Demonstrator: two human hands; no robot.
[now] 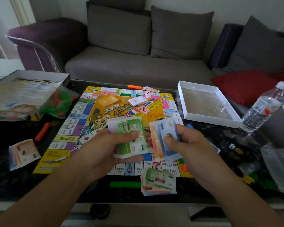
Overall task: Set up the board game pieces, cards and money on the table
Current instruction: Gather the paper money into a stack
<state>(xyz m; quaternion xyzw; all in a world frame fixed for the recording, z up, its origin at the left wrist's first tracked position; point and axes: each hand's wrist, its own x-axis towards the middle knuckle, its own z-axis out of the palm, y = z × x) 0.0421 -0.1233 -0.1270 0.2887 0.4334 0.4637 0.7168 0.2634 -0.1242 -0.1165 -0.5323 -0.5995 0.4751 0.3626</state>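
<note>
- Left hand point(105, 145), centre of frame, just above the game board point(92, 122): fingers curled under a thick wad of play money point(129, 136), thumb pressed on the top note, which is green. Firm grip, not open.
- Right hand point(187, 145), right of centre: thumb on top, fingers curled behind a few fanned notes point(164, 140), blue in front w/ orange behind. Pinch grip.
- The two bundles sit near each other, small gap btwn them; both held over the lower half of the board.
- Board lies flat on the dark counter point(7, 161), mid-frame, yellow centre w/ cartoon art.
- White card deck point(138, 100) rests on the board's upper centre part.
- Money pile point(159, 182) w/ green note on top lies at lower centre, overlapping the board's bottom edge.
- Another money pile point(23, 153) on the counter at lower left, apart from the board.
- Orange stick point(43, 131) on the counter left of the board; a 2nd orange piece point(135, 87) just past the board's top edge, w/ a small card pile point(151, 89) beside it.
- Green stick point(125, 184) at lower centre, touching or just beside the near money pile; can't tell which.
- Bag of red & green pieces point(59, 105) at left, beside the box lid point(23, 95) holding papers at upper left.
- White box tray point(208, 104) at right of the board; water bottle point(266, 107) at far right.
- White die point(232, 146) on the counter, right of the right hand.
</note>
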